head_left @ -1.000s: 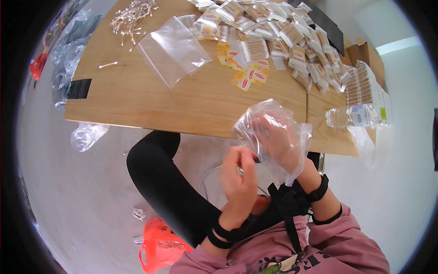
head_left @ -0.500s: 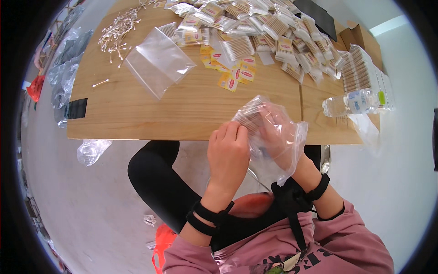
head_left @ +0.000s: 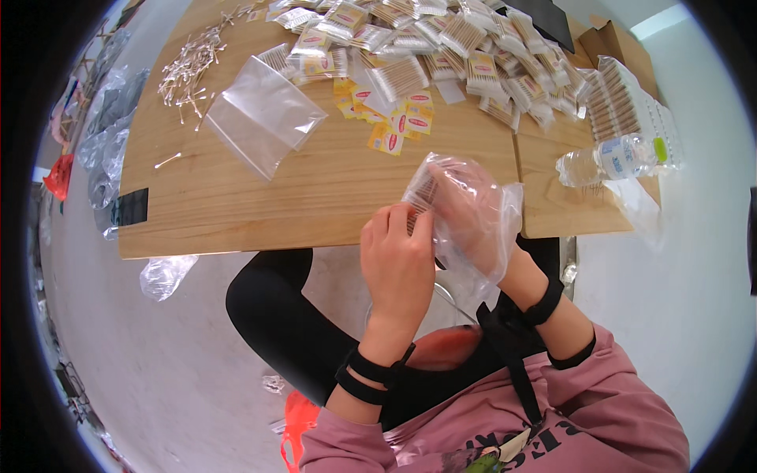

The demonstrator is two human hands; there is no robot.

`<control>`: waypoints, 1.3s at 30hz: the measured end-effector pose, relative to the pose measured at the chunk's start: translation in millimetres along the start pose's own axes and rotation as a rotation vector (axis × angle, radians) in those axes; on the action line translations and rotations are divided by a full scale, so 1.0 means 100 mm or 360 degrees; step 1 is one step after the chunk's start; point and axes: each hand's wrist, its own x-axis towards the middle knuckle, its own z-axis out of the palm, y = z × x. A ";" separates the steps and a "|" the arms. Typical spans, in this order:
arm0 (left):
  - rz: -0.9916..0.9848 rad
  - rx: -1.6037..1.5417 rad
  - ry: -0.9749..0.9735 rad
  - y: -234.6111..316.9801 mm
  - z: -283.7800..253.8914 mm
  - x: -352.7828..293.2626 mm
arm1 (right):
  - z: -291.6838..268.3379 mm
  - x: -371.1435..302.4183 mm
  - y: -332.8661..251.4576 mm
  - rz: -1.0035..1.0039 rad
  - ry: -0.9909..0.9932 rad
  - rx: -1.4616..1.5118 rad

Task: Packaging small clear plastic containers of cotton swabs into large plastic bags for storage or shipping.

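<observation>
Above the table's front edge, a clear plastic bag (head_left: pixel 493 201) surrounds my right hand (head_left: pixel 461 197), which reaches inside it. A bundle of cotton swabs (head_left: pixel 420 191) lies in the bag's far left corner, with my right fingers closed against it. My left hand (head_left: pixel 397 244) pinches the bag and swabs from the outside, its fingertips curled over the near left side. Plastic glare blurs the exact position of my right fingertips. Beyond my hands are several yellow-and-white cards (head_left: pixel 400 120) and a flat empty clear bag (head_left: pixel 264 114).
Packed bags of cotton swabs (head_left: pixel 410 39) are heaped at the back. Loose swabs (head_left: pixel 193 67) lie far left, with a single swab (head_left: pixel 168 160) nearer. A water bottle (head_left: pixel 611 160) rests on its side at right, by a large swab pack (head_left: pixel 613 102). A seam crosses the tabletop.
The view has shifted slightly. The bag has slid a little further down over the swabs and my right hand, and the swab bundle shows more plainly between my hands.
</observation>
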 end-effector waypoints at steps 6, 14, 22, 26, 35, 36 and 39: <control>-0.0041 0.0000 -0.0087 -0.01 -0.03 0.05 | 0.17 0.10 -0.05 0.0281 -0.0021 0.0053; 0.0096 -0.0120 -0.0041 -0.12 0.16 0.07 | -0.16 -0.03 0.00 0.0055 -0.0361 0.0520; 0.0075 -0.0027 -0.0119 -0.03 0.08 0.12 | -0.57 -0.47 0.12 0.0852 0.0563 0.0775; -0.0007 -0.0120 -0.0223 0.02 -0.08 0.17 | -0.28 -0.44 0.16 0.1594 0.0082 0.1920; 0.0142 -0.0189 -0.0745 1.02 -0.71 0.49 | -0.32 -0.24 -0.03 0.1145 0.0421 0.1588; -0.0011 0.0245 -0.0899 1.03 -0.57 0.58 | -0.33 -0.25 -0.05 0.1152 0.0447 0.1617; -0.0130 0.0450 -0.1126 0.80 -0.30 0.74 | -0.31 -0.30 -0.17 0.1195 0.0456 0.1567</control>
